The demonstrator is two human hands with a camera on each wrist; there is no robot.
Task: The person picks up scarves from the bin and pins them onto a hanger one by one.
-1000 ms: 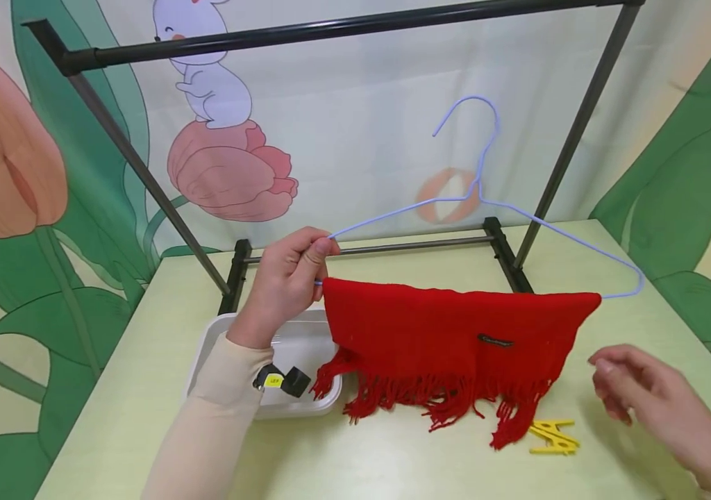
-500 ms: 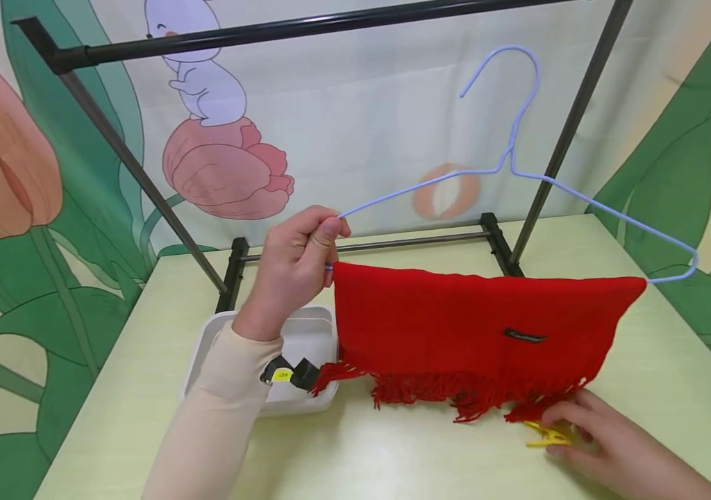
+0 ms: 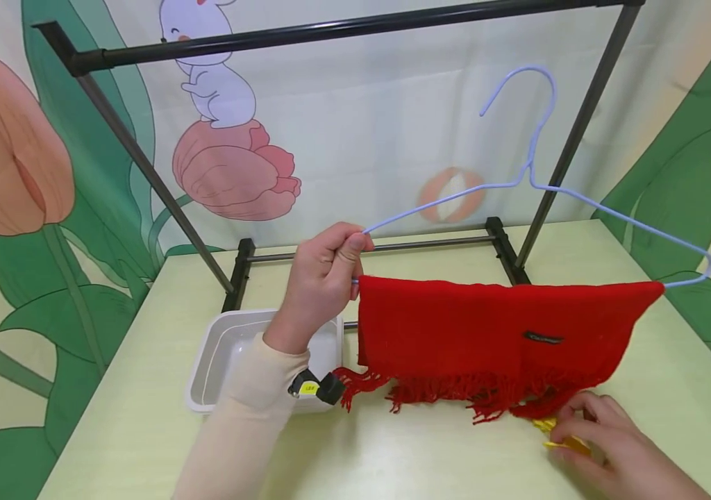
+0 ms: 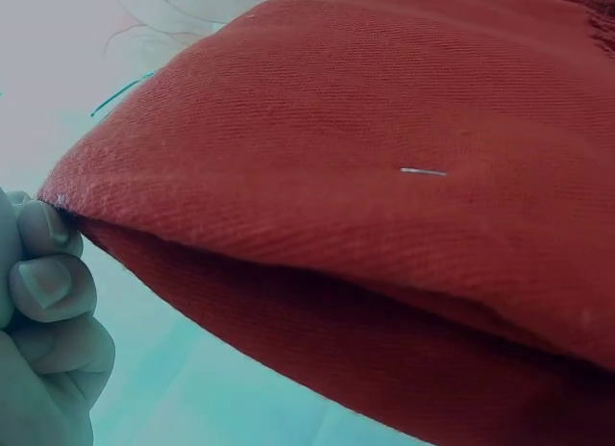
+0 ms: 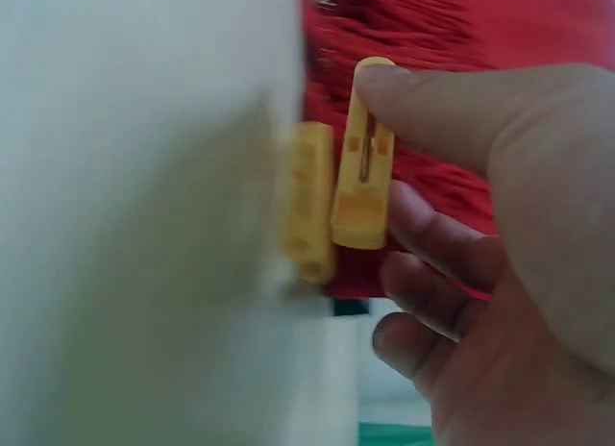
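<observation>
My left hand (image 3: 323, 281) grips the left end of a lilac wire hanger (image 3: 531, 167). Folded over the hanger's lower bar is a red fringed scarf (image 3: 449, 326) with a small dark label; its fringe hangs just over the table. In the left wrist view, curled fingers sit at the corner of the scarf (image 4: 317, 148). My right hand (image 3: 605, 437) pinches a yellow clothespin (image 5: 363, 196) between thumb and fingers, under the scarf's right fringe. A second yellow clothespin (image 5: 309, 201) lies on the table right beside it.
A black garment rack (image 3: 355, 29) stands on the table behind the scarf, its top bar high across the view. A white plastic tub (image 3: 212, 354) sits at the left, partly behind the left forearm. A printed curtain (image 3: 355, 139) hangs at the back.
The right hand has come in from the right to the clothespins and taken one. The left hand, with hanger and scarf, has shifted right.
</observation>
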